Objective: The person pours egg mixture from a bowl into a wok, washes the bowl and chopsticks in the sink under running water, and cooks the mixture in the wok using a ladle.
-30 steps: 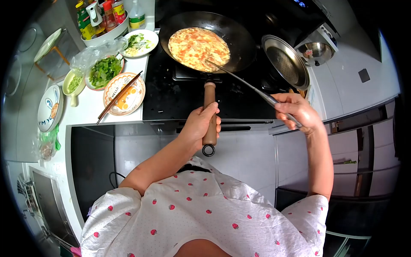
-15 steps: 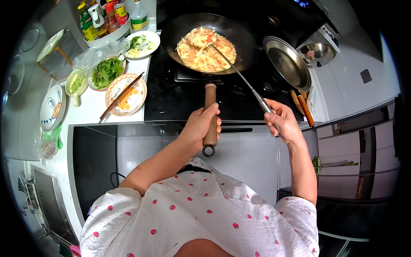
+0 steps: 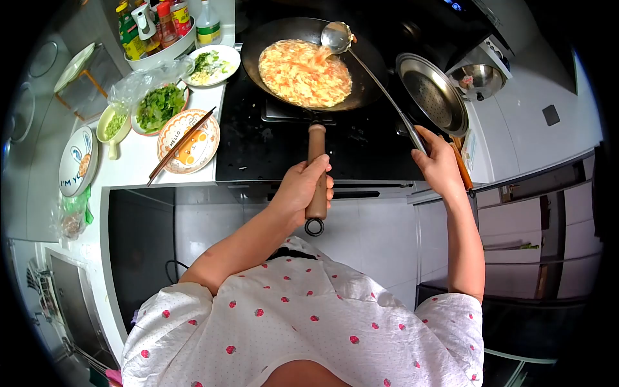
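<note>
My left hand (image 3: pixel 303 187) is wrapped round the brown handle of a dark wok (image 3: pixel 371 71) on the black stove. A yellow and orange mix that looks like egg and tomato (image 3: pixel 303 74) lies in the wok. My right hand (image 3: pixel 440 164) grips the end of a long metal ladle (image 3: pixel 336 37). The ladle's bowl is tilted over the right edge of the food, with bits of it clinging to the rim. Part of the ladle's grip is hidden in my fingers.
Right of the wok rests a steel lid (image 3: pixel 432 93), with a metal bowl (image 3: pixel 477 80) beyond. On the left counter are a plate with chopsticks (image 3: pixel 203 145), a bowl of greens (image 3: pixel 160 108), a plate of chopped scallions (image 3: pixel 216 64) and seasoning bottles (image 3: pixel 167 26).
My right hand has moved right and up. The ladle's bowl has lifted out of the food and turned over toward the wok's right side. My left hand has stayed in place.
</note>
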`<state>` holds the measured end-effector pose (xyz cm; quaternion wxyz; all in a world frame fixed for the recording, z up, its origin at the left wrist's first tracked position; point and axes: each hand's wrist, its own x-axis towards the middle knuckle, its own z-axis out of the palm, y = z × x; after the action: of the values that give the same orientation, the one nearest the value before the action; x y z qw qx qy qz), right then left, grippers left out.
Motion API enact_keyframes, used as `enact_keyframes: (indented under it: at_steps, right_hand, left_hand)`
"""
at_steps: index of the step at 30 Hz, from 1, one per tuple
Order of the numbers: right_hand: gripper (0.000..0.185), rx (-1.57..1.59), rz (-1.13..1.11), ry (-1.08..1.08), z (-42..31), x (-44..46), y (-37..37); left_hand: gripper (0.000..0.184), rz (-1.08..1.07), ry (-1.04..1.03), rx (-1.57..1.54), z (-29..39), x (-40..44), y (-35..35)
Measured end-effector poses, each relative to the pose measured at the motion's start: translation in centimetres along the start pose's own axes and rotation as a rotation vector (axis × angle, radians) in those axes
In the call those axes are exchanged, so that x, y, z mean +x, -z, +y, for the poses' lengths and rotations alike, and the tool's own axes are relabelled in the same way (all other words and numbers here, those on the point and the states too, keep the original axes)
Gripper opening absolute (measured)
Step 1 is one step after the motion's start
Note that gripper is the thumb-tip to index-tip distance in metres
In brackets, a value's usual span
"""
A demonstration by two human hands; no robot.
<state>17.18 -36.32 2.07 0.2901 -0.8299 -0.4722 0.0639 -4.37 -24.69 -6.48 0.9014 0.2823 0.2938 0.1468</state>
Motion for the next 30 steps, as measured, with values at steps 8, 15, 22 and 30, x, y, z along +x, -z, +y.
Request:
enact_keyframes:
  at_steps: [8, 15, 22, 30]
  right_hand:
    - [0.043, -0.162, -0.04, 0.0, -2.0, 2.9, -3.7]
    - [0.041, 0.808, -0.481, -0.354, -3.2, 2.4, -4.1]
    - [0.045, 0.75, -0.384, -0.366, -3.1, -0.9, -0.9]
    - [0.044, -0.298, -0.018, 0.04, -3.5, -1.2, 1.0]
  left_hand:
    - [0.026, -0.005, 0.0, -0.006, 0.0, 0.0, 0.1]
    - [0.027, 0.006, -0.013, 0.015, 0.0, -0.2, -0.2]
    - [0.027, -0.005, -0.032, 0.018, 0.0, -0.2, -0.2]
    - [0.027, 0.006, -0.012, 0.039, 0.3, -0.3, 0.1]
